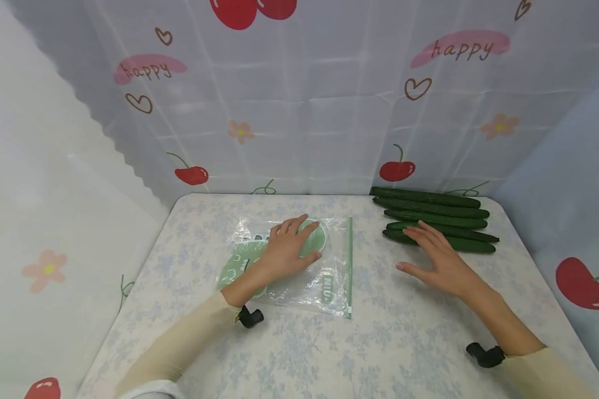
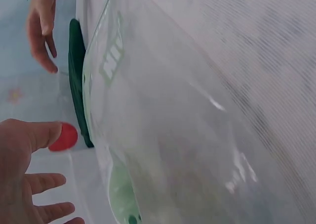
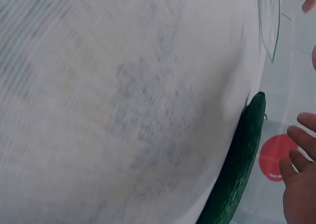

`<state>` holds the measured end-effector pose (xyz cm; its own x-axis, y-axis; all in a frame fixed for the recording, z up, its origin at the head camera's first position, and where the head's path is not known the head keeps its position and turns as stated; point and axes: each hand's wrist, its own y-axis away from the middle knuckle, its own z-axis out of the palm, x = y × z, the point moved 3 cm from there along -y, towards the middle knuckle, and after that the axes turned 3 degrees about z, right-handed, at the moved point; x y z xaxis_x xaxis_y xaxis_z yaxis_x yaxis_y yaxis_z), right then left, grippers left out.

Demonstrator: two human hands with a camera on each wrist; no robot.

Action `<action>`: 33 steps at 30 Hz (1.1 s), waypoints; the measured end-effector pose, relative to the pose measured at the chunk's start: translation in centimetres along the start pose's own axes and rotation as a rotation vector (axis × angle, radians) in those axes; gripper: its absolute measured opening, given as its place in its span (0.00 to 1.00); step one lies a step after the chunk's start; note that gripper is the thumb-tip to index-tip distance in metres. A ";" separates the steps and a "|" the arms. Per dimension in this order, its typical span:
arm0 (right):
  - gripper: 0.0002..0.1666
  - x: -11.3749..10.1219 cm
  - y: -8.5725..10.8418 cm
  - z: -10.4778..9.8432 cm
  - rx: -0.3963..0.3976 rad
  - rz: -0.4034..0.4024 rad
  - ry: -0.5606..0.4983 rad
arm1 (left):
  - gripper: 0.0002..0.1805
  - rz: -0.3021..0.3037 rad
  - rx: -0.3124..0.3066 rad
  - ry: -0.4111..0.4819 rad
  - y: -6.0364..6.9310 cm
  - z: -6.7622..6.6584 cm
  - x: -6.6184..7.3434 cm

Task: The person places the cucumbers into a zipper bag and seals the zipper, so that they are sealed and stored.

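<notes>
A clear zip bag (image 1: 299,288) with green print lies flat on the table, its green zip edge to the right. Above it the left hand (image 1: 287,252) is spread, fingers apart, holding nothing; whether it touches the plastic cannot be told. Several dark green cucumbers (image 1: 429,212) lie side by side at the back right. The right hand (image 1: 441,266) hovers by the nearest ones with fingers extended and thumb apart, gripping nothing. In the left wrist view the bag (image 2: 163,110) fills the middle; in the right wrist view one cucumber (image 3: 237,169) shows beside the right hand (image 3: 300,179).
The table (image 1: 309,354) has a pale cloth with blue floral print. Behind it hangs a curtain (image 1: 299,111) with cherries, hearts and flowers, and more curtain closes both sides. A black wrist device (image 1: 250,317) is on the left wrist, another (image 1: 485,355) on the right.
</notes>
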<state>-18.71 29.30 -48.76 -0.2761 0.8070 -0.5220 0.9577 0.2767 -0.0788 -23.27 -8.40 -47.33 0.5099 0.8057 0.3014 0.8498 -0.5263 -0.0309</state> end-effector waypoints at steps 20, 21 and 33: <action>0.40 -2.2 -1.5 2.4 -0.005 -0.072 -0.028 | 0.45 0.002 -0.034 -0.165 -3.6 4.9 6.8; 0.39 -2.4 -1.6 2.6 -0.010 -0.073 -0.028 | 0.43 0.003 -0.030 -0.159 -3.6 5.0 6.7; 0.31 -5.0 -4.2 5.4 -0.079 -0.138 -0.067 | 0.43 -0.010 -0.027 0.011 -3.7 5.0 5.2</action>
<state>-20.96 21.30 -50.38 -0.3961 0.7224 -0.5668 0.9009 0.4250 -0.0879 -23.09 -0.93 -50.45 0.5001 0.8077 0.3123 0.8505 -0.5259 -0.0018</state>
